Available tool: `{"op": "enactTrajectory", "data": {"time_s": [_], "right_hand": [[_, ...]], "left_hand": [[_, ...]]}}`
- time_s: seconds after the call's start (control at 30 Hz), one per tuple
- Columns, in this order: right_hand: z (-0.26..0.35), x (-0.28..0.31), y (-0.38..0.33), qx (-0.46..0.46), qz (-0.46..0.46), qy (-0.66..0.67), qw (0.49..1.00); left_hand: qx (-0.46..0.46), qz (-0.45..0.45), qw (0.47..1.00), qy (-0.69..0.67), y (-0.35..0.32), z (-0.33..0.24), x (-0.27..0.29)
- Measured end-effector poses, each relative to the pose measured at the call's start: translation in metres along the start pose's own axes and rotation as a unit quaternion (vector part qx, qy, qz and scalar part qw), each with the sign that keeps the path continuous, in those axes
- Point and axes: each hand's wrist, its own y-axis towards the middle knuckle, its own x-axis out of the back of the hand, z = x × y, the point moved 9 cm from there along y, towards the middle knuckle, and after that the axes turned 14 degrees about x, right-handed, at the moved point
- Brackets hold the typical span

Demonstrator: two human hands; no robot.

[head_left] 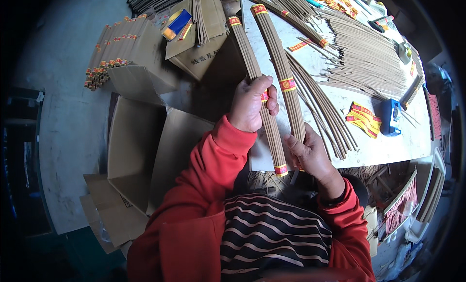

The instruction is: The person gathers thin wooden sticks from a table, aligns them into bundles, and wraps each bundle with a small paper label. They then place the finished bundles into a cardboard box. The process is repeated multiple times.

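My left hand (248, 105) is closed around the middle of a bundle of incense sticks (248, 51), banded with red and yellow paper labels. Its lower end hangs past the table's front edge. Beside it, a second banded bundle (276, 49) leans nearly parallel, its near end in my right hand (314, 155). My right thumb presses along that bundle, and the fingers beneath are partly hidden. Loose incense sticks (323, 105) fan out on the white table (407, 146) right of the bundles. Further back lies another banded bundle (296, 22).
An open cardboard box (133, 141) stands at left. Behind it, finished bundles (114, 47) are stacked near another carton (201, 56). On the table are a wide spread of sticks (366, 59), yellow and red labels (363, 119) and a blue tape dispenser (391, 117).
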Motion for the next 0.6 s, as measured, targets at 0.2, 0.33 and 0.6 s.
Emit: {"op": "enactTrajectory", "data": {"time_s": [0.2, 0.33, 0.6], "right_hand": [[-0.004, -0.007, 0.002, -0.038, 0.048, 0.049, 0.997], [-0.007, -0.017, 0.001, -0.018, 0.098, 0.014, 0.995], [0.051, -0.010, 0.002, 0.209, -0.012, -0.431, 0.878]], "left_hand": [[-0.005, 0.116, 0.986, -0.121, 0.002, 0.000, 0.001], [-0.031, 0.161, 0.977, -0.136, -0.005, -0.004, -0.024], [-0.104, -0.006, 0.994, 0.041, -0.009, -0.006, -0.009]]}}
